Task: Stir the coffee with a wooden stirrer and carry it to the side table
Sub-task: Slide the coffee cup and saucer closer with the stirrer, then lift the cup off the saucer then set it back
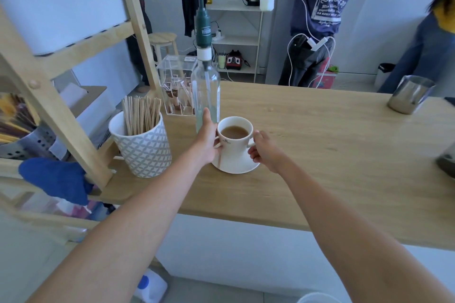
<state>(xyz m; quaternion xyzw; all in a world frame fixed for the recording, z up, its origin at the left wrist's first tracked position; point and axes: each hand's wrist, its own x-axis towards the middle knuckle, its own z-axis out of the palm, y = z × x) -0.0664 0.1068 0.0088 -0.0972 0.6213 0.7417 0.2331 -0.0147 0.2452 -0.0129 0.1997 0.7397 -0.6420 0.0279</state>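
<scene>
Head view looks down over a pale wooden counter [320, 155]. At the far left a blue cloth [56, 179] hangs on a wooden rack. Next comes a white patterned pot [144, 152] packed with wooden stirrers [141, 118], standing upright on the counter. Behind it sits a clear plastic box [174, 81], and just beside that a tall glass bottle [205, 91] with a green pump top. The left hand [208, 140] reaches past the bottle's base and lies against the left side of the cup [236, 138], fingers curved to its wall. The cup, holding milky coffee, rests on a white saucer [234, 167] near the counter's front edge. The right hand [266, 152] pinches the cup's handle on the right. Far right stands a steel jug [410, 97].
</scene>
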